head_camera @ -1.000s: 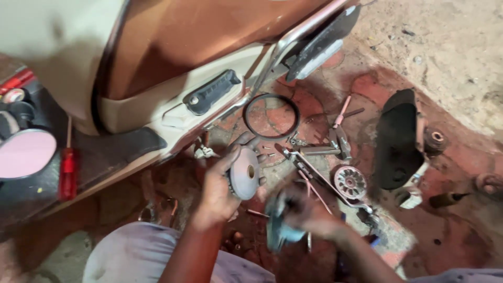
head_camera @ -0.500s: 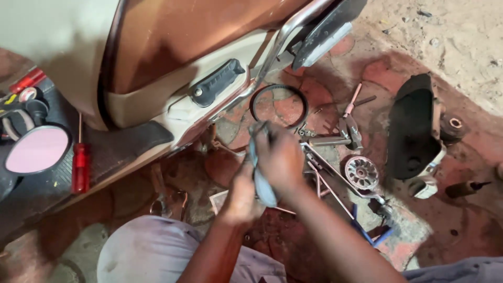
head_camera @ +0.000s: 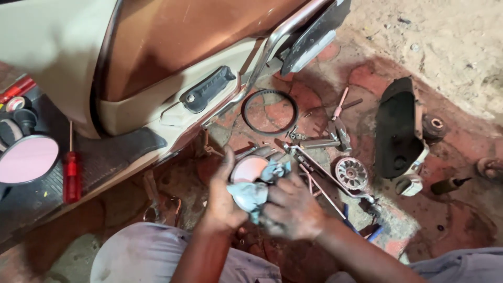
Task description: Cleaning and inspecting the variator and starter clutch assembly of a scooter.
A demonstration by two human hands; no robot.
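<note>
Your left hand (head_camera: 222, 202): fingers curled around round metal disc (head_camera: 247, 169). Your right hand (head_camera: 291, 209): fingers closed on blue rag (head_camera: 251, 195), pressed against disc. Rubber belt (head_camera: 269, 111): beyond disc.

No packages, labels, signs or screens show in this view.

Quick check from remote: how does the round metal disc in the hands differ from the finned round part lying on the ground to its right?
The disc has a smooth, plain face; the finned part shows radial vanes around a hub. The disc is held tilted in the left hand while the right hand presses a pale blue rag on it; the finned part lies flat on the ground, untouched. The disc is partly covered; the finned part is fully exposed. Both are round and metallic.
</note>
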